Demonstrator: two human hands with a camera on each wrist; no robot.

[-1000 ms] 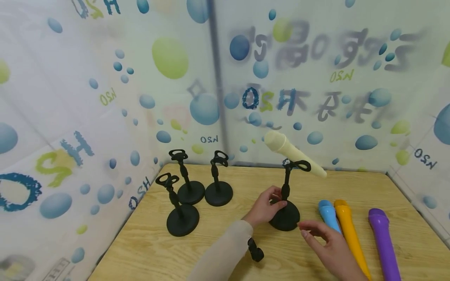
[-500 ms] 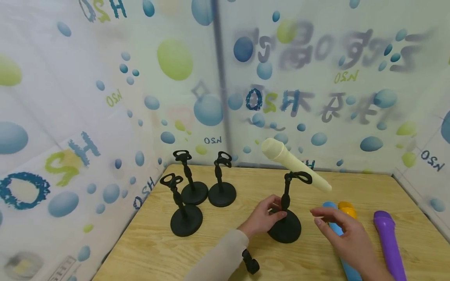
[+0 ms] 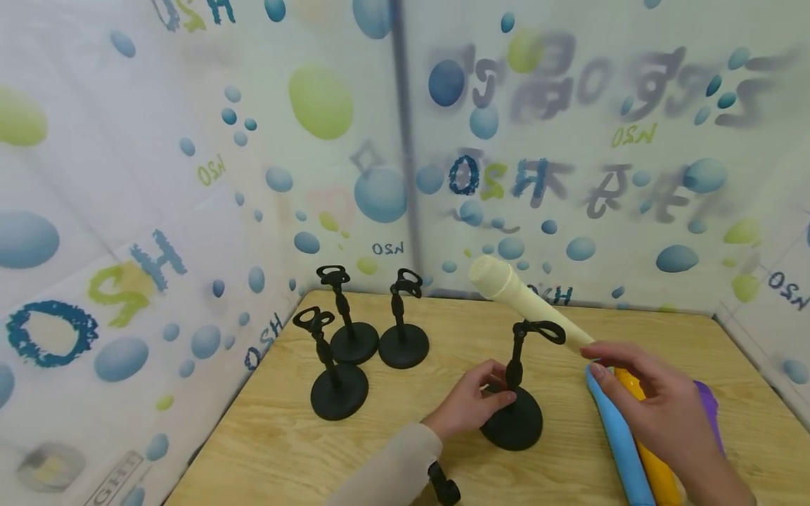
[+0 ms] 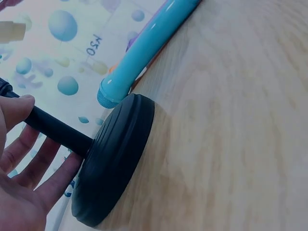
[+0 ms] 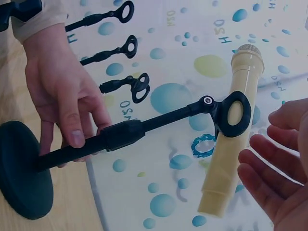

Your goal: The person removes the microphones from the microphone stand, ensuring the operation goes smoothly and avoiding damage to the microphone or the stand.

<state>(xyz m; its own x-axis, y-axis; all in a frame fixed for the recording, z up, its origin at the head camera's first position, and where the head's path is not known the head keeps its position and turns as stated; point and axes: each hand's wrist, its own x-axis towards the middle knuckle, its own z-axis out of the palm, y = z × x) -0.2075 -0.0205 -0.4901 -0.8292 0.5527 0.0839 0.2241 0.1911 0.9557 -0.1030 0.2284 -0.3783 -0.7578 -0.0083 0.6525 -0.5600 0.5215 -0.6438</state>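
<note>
My left hand (image 3: pixel 471 400) grips the lower pole of a black microphone stand (image 5: pixel 130 134) just above its round base (image 4: pixel 115 159). A cream microphone (image 5: pixel 240 86) sits slanted in this stand's clip (image 5: pixel 233 115), head up to the left and tail down to the right in the head view. My right hand (image 3: pixel 658 400) is beside the tail end, fingers loosely bent, holding nothing; a gap shows between fingers and microphone in the right wrist view. Under and behind that hand lie a blue microphone (image 3: pixel 620 436), an orange microphone (image 3: pixel 654 464) and a partly hidden purple microphone (image 3: pixel 710 411).
Three more black stands with bare clips stand at the left: a front one (image 3: pixel 338 390), a back one (image 3: pixel 353 341) and another (image 3: pixel 403 344) beside it. A small black clip-like piece (image 3: pixel 444 485) lies by the left sleeve. Patterned curtains (image 3: pixel 342 176) enclose the wooden table (image 3: pixel 266 429).
My left hand has drawn the stand with the cream microphone slightly nearer. The right hand has moved rightward and up from beside the base to the microphone's tail end.
</note>
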